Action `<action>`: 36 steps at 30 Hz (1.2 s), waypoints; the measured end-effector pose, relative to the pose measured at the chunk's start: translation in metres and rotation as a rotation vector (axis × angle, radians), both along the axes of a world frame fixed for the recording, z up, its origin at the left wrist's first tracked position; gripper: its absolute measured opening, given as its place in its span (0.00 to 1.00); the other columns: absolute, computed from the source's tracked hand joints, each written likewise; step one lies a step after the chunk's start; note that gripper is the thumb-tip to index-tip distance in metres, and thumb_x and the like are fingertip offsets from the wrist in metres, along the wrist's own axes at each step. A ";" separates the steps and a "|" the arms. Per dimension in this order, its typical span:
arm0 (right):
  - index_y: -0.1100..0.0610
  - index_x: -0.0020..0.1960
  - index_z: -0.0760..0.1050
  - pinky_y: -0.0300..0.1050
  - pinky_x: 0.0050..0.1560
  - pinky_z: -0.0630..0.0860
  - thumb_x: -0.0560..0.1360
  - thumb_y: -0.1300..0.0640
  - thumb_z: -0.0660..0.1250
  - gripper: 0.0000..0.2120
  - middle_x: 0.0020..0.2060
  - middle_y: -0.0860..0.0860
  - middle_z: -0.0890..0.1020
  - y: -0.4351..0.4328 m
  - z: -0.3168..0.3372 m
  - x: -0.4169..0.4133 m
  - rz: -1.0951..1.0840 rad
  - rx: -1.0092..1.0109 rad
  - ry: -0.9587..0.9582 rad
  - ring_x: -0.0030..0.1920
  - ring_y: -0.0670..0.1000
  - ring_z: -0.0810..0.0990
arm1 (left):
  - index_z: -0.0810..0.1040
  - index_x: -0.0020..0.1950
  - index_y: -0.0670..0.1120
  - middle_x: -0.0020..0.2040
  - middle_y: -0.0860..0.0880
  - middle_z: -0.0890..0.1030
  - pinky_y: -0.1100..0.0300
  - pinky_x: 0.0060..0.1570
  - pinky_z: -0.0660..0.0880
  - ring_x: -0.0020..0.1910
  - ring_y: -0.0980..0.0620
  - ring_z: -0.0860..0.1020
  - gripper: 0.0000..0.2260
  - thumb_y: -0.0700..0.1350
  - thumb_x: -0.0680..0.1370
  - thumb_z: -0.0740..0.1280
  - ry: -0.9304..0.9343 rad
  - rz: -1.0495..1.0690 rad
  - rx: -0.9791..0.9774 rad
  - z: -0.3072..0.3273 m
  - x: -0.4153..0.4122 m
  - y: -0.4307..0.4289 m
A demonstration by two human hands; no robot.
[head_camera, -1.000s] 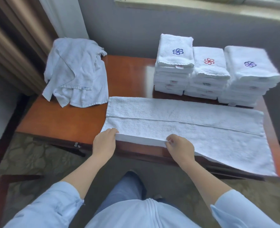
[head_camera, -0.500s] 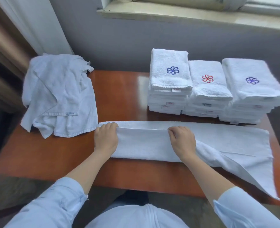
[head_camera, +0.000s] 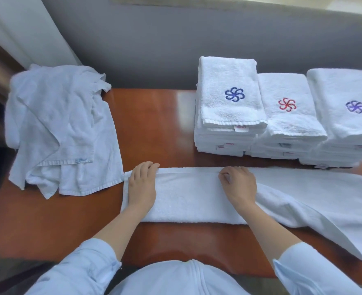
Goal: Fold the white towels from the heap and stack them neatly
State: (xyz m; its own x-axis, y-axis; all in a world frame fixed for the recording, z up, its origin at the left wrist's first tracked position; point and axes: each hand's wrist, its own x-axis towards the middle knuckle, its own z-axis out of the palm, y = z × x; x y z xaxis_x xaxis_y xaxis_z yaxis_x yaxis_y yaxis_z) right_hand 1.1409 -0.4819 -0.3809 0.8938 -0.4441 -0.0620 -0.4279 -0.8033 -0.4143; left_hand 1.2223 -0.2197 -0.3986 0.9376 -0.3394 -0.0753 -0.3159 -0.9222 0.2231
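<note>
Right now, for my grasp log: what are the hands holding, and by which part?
The half-folded towel, by its folded-over long edge: left hand near the left end, right hand pinching mid-length.

Head-worn wide-angle view, facing forward and down, close over table [head_camera: 154, 124]
</note>
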 end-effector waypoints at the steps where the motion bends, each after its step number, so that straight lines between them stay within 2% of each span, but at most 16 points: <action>1: 0.56 0.43 0.83 0.48 0.40 0.69 0.73 0.62 0.69 0.05 0.36 0.51 0.83 0.000 0.000 0.001 -0.006 -0.003 0.015 0.42 0.57 0.78 | 0.73 0.70 0.44 0.69 0.46 0.72 0.49 0.73 0.63 0.71 0.45 0.68 0.26 0.27 0.74 0.60 0.046 -0.001 -0.033 -0.001 0.001 -0.002; 3: 0.55 0.45 0.83 0.49 0.43 0.70 0.74 0.60 0.68 0.05 0.39 0.51 0.83 -0.002 0.001 0.001 -0.015 0.001 0.046 0.45 0.57 0.78 | 0.71 0.71 0.44 0.73 0.46 0.69 0.51 0.76 0.57 0.74 0.47 0.63 0.27 0.27 0.74 0.57 0.122 0.033 -0.103 -0.001 0.004 -0.006; 6: 0.52 0.52 0.83 0.49 0.54 0.68 0.76 0.57 0.67 0.08 0.47 0.50 0.83 -0.006 0.003 -0.007 0.024 0.004 0.090 0.54 0.55 0.77 | 0.71 0.70 0.43 0.74 0.46 0.67 0.49 0.78 0.49 0.76 0.47 0.59 0.27 0.29 0.72 0.58 0.139 0.021 -0.125 0.002 0.003 -0.014; 8: 0.53 0.58 0.81 0.50 0.60 0.67 0.76 0.57 0.68 0.11 0.53 0.51 0.82 -0.012 0.005 -0.020 0.040 0.032 0.050 0.57 0.56 0.77 | 0.71 0.70 0.42 0.73 0.46 0.67 0.48 0.78 0.47 0.77 0.46 0.58 0.27 0.29 0.71 0.60 0.117 -0.050 -0.163 0.006 -0.005 -0.026; 10: 0.56 0.59 0.80 0.52 0.62 0.69 0.74 0.60 0.70 0.14 0.55 0.53 0.81 -0.022 0.009 -0.040 0.005 0.043 -0.024 0.57 0.57 0.78 | 0.71 0.69 0.43 0.73 0.46 0.67 0.49 0.78 0.47 0.77 0.46 0.59 0.27 0.31 0.71 0.61 0.115 -0.145 -0.231 0.012 -0.017 -0.047; 12: 0.58 0.59 0.80 0.54 0.61 0.72 0.73 0.62 0.71 0.15 0.54 0.53 0.82 -0.034 0.012 -0.062 -0.054 0.020 -0.077 0.57 0.58 0.78 | 0.72 0.69 0.43 0.72 0.46 0.68 0.51 0.78 0.48 0.76 0.45 0.59 0.25 0.32 0.72 0.63 0.143 -0.254 -0.287 0.018 -0.032 -0.073; 15: 0.57 0.59 0.80 0.52 0.63 0.70 0.73 0.63 0.70 0.15 0.55 0.52 0.81 -0.055 0.018 -0.098 -0.117 0.000 -0.088 0.58 0.56 0.78 | 0.73 0.68 0.43 0.70 0.47 0.71 0.52 0.76 0.57 0.75 0.46 0.62 0.22 0.35 0.74 0.65 0.197 -0.425 -0.338 0.025 -0.055 -0.118; 18: 0.55 0.60 0.79 0.50 0.64 0.69 0.74 0.61 0.68 0.15 0.56 0.50 0.79 -0.079 0.021 -0.129 -0.153 0.007 -0.066 0.60 0.53 0.76 | 0.74 0.67 0.45 0.68 0.50 0.73 0.58 0.71 0.62 0.74 0.50 0.64 0.19 0.39 0.76 0.65 0.230 -0.561 -0.327 0.031 -0.078 -0.161; 22: 0.53 0.63 0.76 0.50 0.65 0.68 0.74 0.58 0.68 0.17 0.59 0.49 0.78 -0.114 0.024 -0.165 -0.177 0.011 -0.001 0.62 0.52 0.74 | 0.74 0.68 0.49 0.65 0.53 0.75 0.60 0.63 0.66 0.68 0.52 0.68 0.16 0.45 0.80 0.64 0.214 -0.631 -0.297 0.039 -0.107 -0.216; 26: 0.50 0.67 0.72 0.49 0.68 0.67 0.74 0.56 0.68 0.21 0.64 0.47 0.74 -0.150 0.026 -0.200 -0.239 0.086 0.057 0.66 0.50 0.71 | 0.71 0.70 0.52 0.64 0.54 0.73 0.59 0.62 0.66 0.65 0.52 0.69 0.16 0.50 0.82 0.62 0.157 -0.657 -0.212 0.044 -0.134 -0.266; 31: 0.48 0.65 0.71 0.45 0.61 0.70 0.71 0.53 0.69 0.23 0.60 0.45 0.74 -0.196 0.019 -0.239 -0.187 0.048 0.205 0.60 0.50 0.74 | 0.70 0.72 0.52 0.69 0.53 0.72 0.60 0.67 0.61 0.70 0.52 0.66 0.17 0.49 0.83 0.59 0.123 -0.668 -0.120 0.039 -0.157 -0.317; 33: 0.48 0.60 0.73 0.44 0.57 0.71 0.71 0.53 0.68 0.18 0.56 0.44 0.74 -0.213 0.015 -0.250 -0.125 0.015 0.284 0.58 0.49 0.74 | 0.70 0.72 0.51 0.69 0.52 0.72 0.59 0.69 0.59 0.70 0.52 0.67 0.17 0.48 0.83 0.58 0.126 -0.672 -0.065 0.034 -0.163 -0.330; 36: 0.48 0.48 0.78 0.42 0.45 0.74 0.70 0.54 0.69 0.07 0.47 0.43 0.76 -0.238 0.012 -0.255 -0.038 0.015 0.319 0.50 0.49 0.76 | 0.73 0.69 0.50 0.66 0.50 0.75 0.58 0.67 0.60 0.64 0.49 0.71 0.15 0.46 0.83 0.56 0.123 -0.664 0.013 0.030 -0.170 -0.342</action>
